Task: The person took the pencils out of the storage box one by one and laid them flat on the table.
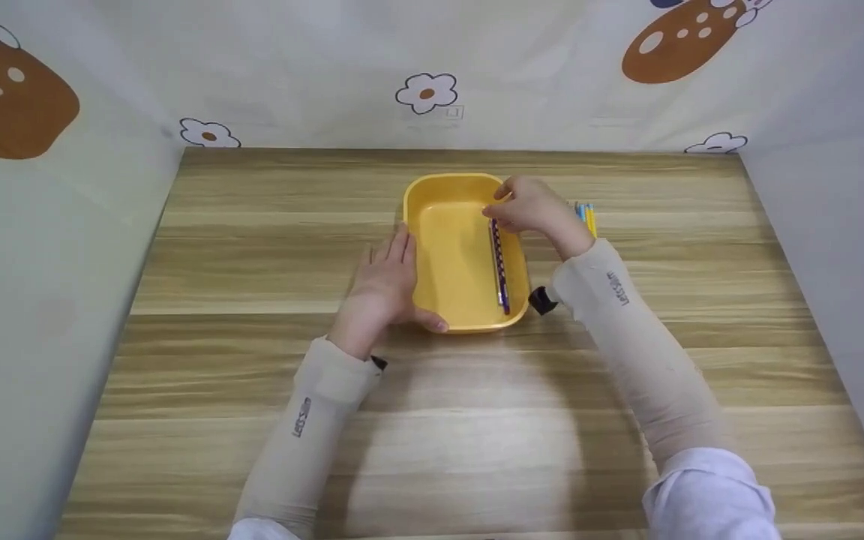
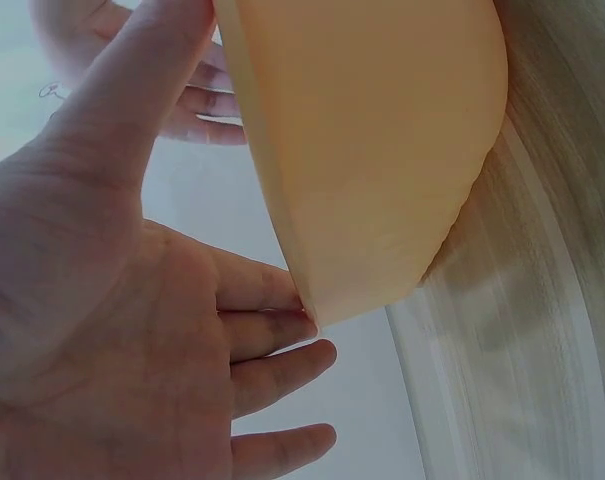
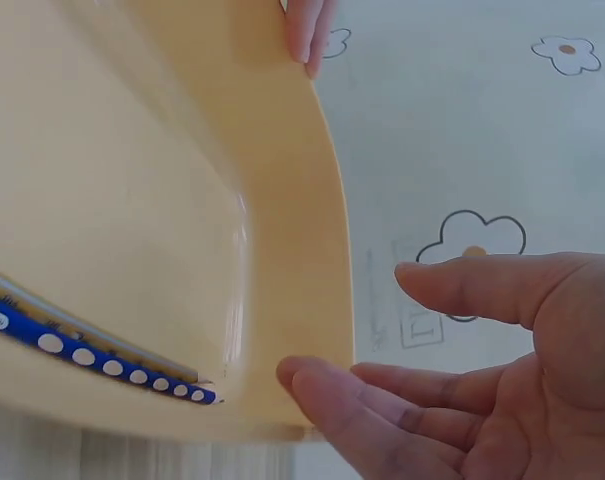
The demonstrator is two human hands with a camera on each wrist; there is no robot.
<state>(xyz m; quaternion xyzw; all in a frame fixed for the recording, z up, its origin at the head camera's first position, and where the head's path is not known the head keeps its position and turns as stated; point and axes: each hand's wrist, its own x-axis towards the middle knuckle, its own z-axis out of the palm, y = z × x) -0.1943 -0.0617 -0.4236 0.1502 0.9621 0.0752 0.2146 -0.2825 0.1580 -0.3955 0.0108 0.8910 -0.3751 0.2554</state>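
Note:
A yellow plastic bin (image 1: pixel 451 255) stands on the wooden table, its long side running away from me. Two pencils lie along its right inner wall: a blue one with white spots (image 3: pixel 112 367) and a plainer one (image 3: pixel 157 357) beside it. My left hand (image 1: pixel 387 289) rests against the bin's left side, fingers straight at the rim and thumb by the near edge. Over the far right corner hovers my right hand (image 1: pixel 529 206), thumb apart from the fingers and nothing between them. In the right wrist view its fingertips (image 3: pixel 322 390) overlap the bin's wall.
Several blue and yellow pencils (image 1: pixel 588 216) lie on the table (image 1: pixel 252 262) right of the bin, partly hidden by the right wrist. Pale walls (image 1: pixel 312 90) with flower prints enclose the back and sides.

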